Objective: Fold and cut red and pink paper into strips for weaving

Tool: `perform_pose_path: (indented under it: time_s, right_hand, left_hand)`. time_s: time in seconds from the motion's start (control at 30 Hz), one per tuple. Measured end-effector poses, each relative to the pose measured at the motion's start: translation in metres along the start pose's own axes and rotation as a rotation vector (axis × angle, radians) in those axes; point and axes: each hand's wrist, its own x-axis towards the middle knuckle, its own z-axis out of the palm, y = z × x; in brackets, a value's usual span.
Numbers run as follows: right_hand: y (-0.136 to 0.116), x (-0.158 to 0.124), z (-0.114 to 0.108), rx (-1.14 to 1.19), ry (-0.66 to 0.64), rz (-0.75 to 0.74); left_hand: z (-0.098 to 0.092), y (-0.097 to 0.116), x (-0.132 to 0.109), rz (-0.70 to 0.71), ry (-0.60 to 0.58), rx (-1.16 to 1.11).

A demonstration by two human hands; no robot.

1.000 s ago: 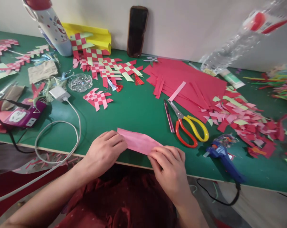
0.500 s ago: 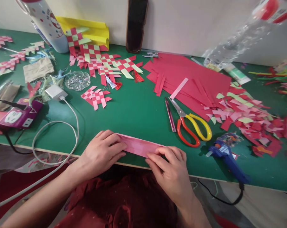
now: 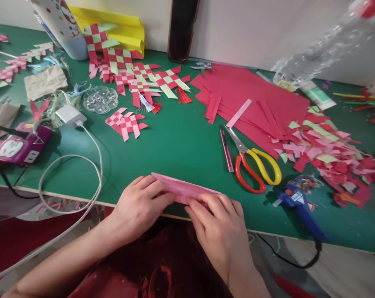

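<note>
A folded strip of pink paper [image 3: 185, 189] lies at the front edge of the green table, between my two hands. My left hand [image 3: 143, 203] grips its left part, fingers over the top and thumb along the near side. The right part is pinched by my right hand [image 3: 218, 215], with the fingers bent over the paper and the thumb below. Just beyond my right hand are scissors [image 3: 252, 161] with one red and one yellow handle, and a slim pink utility knife [image 3: 226, 150].
Red paper sheets [image 3: 237, 89], a scrap pile [image 3: 330, 153] and a blue glue gun [image 3: 302, 211] lie to the right. Woven paper fish [image 3: 128, 122] sit at the back left, near a bead box [image 3: 100, 99]. A white cable [image 3: 100, 165] loops over the left edge.
Both hands have drawn slightly closer together along the pink paper, and less of it shows between them. The whole view has shifted slightly.
</note>
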Motion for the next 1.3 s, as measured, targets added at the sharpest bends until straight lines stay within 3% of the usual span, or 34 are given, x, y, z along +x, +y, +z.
perform_pose_path:
  time_s: [0.2, 0.43, 0.6, 0.83, 1.3]
  right_hand:
    - [-0.008, -0.002, 0.007, 0.075, -0.052, -0.037]
    - [0.014, -0.014, 0.001, 0.081, 0.013, -0.026]
    - [0.012, -0.009, -0.002, 0.028, 0.038, -0.01]
    - [0.009, -0.001, 0.0, 0.11, -0.053, -0.051]
    - [0.013, -0.003, 0.005, 0.172, -0.028, -0.043]
  left_hand:
    - [0.002, 0.007, -0.013, 0.063, -0.021, 0.077]
    - [-0.016, -0.001, -0.037, 0.085, -0.057, 0.197]
    - [-0.02, -0.003, -0.025, 0.04, -0.024, 0.122]
    - [-0.016, -0.004, -0.001, 0.007, -0.101, 0.092]
    - [-0.015, -0.008, 0.001, 0.026, -0.051, 0.041]
